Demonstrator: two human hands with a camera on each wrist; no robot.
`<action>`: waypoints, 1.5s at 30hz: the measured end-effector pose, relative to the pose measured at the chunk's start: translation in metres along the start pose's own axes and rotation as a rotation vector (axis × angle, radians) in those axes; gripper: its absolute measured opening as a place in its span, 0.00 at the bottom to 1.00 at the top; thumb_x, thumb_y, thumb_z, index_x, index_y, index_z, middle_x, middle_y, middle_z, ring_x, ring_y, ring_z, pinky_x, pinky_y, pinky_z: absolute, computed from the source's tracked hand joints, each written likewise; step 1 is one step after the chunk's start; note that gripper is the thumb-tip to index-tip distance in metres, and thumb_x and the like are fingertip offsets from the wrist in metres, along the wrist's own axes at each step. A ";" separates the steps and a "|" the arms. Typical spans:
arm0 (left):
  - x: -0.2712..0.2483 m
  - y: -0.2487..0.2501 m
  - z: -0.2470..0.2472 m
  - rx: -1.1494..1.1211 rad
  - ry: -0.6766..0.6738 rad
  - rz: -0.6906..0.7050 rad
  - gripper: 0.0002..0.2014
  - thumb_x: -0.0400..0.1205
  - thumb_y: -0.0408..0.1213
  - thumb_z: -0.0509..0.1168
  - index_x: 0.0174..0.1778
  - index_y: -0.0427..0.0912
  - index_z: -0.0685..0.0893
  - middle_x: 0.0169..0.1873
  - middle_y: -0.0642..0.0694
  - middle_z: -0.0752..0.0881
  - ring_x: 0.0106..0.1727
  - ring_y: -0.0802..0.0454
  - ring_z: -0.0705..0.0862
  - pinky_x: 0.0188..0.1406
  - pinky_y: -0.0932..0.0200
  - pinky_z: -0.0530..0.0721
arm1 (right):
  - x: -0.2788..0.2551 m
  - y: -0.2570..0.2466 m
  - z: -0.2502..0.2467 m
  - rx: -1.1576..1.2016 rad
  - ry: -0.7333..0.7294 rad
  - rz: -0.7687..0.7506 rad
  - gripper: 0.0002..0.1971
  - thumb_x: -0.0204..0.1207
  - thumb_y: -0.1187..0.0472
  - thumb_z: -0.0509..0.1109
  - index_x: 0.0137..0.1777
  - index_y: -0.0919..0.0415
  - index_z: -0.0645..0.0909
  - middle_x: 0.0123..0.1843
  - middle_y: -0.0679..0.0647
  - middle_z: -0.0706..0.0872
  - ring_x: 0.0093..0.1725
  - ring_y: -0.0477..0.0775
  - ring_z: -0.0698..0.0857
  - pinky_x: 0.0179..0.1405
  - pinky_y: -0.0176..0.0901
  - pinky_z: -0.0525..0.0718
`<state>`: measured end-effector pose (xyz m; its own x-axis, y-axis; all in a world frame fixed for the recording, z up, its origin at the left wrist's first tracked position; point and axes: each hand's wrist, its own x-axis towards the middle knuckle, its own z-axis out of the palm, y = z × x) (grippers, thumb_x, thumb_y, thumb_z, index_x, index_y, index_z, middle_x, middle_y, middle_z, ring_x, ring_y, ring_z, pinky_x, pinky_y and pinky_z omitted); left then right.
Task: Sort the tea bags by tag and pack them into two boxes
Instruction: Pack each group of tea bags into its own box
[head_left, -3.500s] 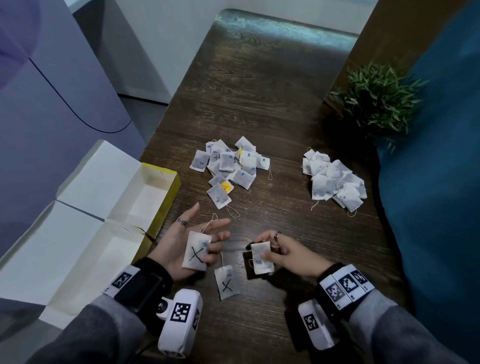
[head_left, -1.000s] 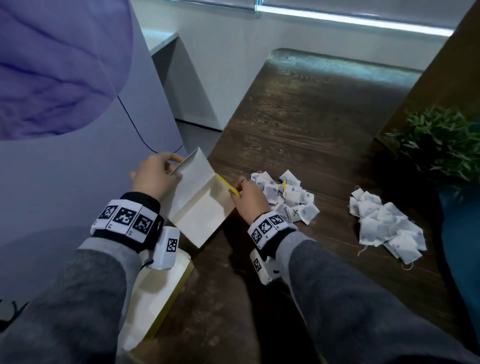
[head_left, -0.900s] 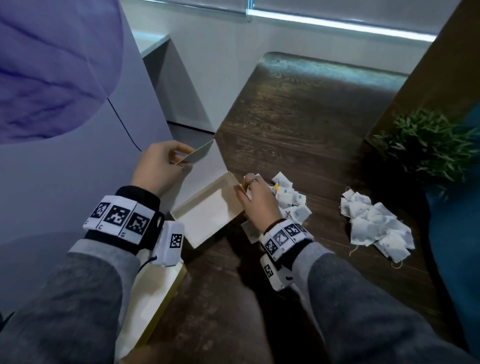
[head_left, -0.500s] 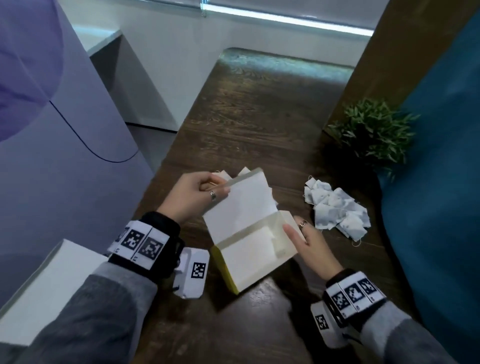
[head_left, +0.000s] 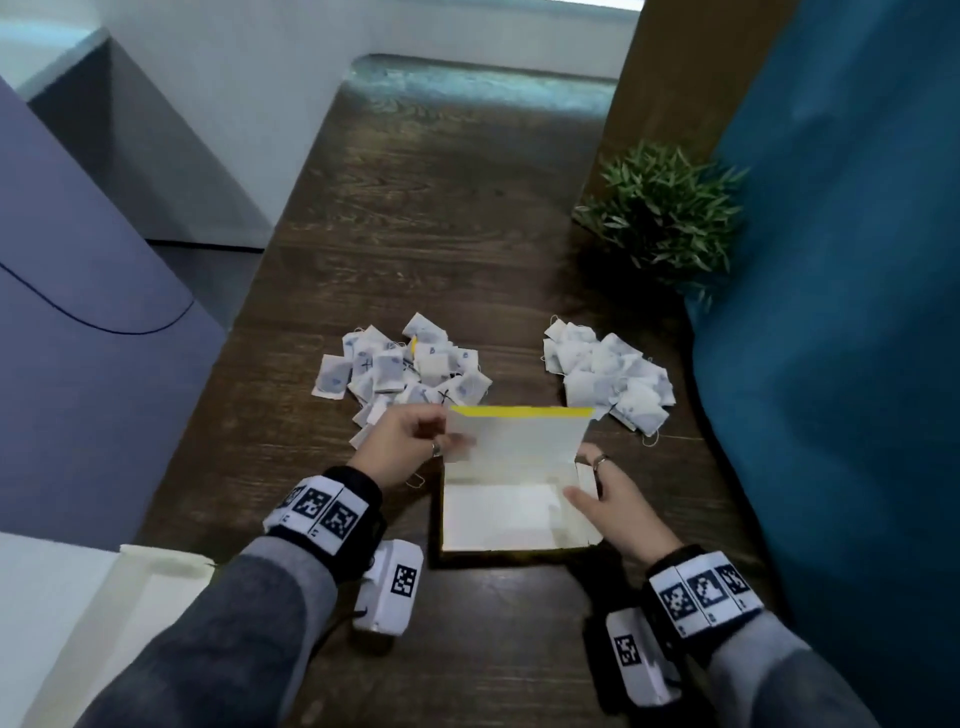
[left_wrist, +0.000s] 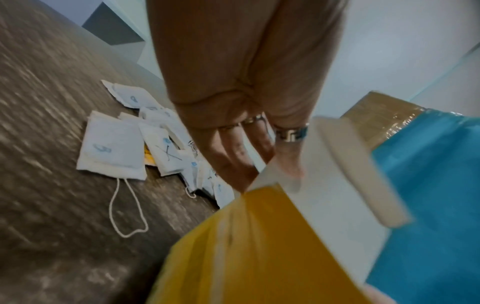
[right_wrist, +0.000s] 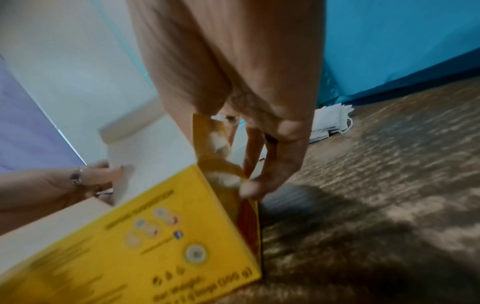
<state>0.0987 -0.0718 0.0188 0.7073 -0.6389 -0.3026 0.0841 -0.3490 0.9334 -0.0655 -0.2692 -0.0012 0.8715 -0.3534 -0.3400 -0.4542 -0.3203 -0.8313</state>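
Note:
An open yellow tea box (head_left: 498, 514) with a white inside sits on the dark wooden table just in front of me, its lid (head_left: 524, 436) standing up. My left hand (head_left: 444, 436) pinches the lid's left edge. My right hand (head_left: 582, 478) grips the box's right end wall, thumb inside and fingers outside. The box holds nothing that I can see. Beyond it lie two piles of white tea bags: a left pile (head_left: 405, 369) with X marks and a right pile (head_left: 608, 374). The left wrist view shows fingers (left_wrist: 233, 156) on the lid (left_wrist: 324, 174); the right wrist view shows fingers (right_wrist: 283, 156) on the box (right_wrist: 155, 236).
A second open white box (head_left: 130, 592) lies at the table's near-left corner. A small green plant (head_left: 665, 213) stands at the back right. A blue upholstered wall (head_left: 841, 312) runs along the right edge. A purple panel (head_left: 78, 338) stands off the left edge.
The box has come from the left edge of the table to the spot in front of me, turned square and lower. Both hands have kept hold of it, lid still raised.

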 end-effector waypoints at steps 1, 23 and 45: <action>-0.001 -0.001 0.001 0.007 -0.021 0.046 0.20 0.74 0.12 0.63 0.36 0.43 0.89 0.33 0.55 0.89 0.37 0.62 0.87 0.38 0.70 0.83 | 0.001 -0.001 0.001 0.005 0.041 -0.024 0.17 0.75 0.75 0.65 0.57 0.54 0.75 0.55 0.50 0.83 0.57 0.43 0.81 0.59 0.39 0.77; -0.018 -0.020 0.024 -0.057 -0.031 0.104 0.16 0.73 0.20 0.68 0.44 0.46 0.91 0.42 0.60 0.90 0.49 0.70 0.84 0.53 0.73 0.77 | 0.006 0.005 0.014 0.216 0.176 -0.058 0.16 0.71 0.80 0.65 0.54 0.63 0.79 0.48 0.52 0.85 0.47 0.43 0.83 0.46 0.30 0.78; 0.030 -0.023 0.051 -0.542 0.344 -0.147 0.12 0.86 0.44 0.55 0.60 0.50 0.81 0.49 0.55 0.88 0.45 0.58 0.89 0.43 0.58 0.85 | 0.115 0.041 -0.093 -0.119 0.423 0.348 0.47 0.55 0.51 0.83 0.75 0.54 0.65 0.72 0.60 0.72 0.73 0.62 0.70 0.74 0.52 0.67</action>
<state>0.0819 -0.1176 -0.0219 0.8380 -0.3238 -0.4393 0.4748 0.0359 0.8794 -0.0011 -0.4042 -0.0336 0.5270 -0.7703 -0.3591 -0.7409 -0.2095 -0.6381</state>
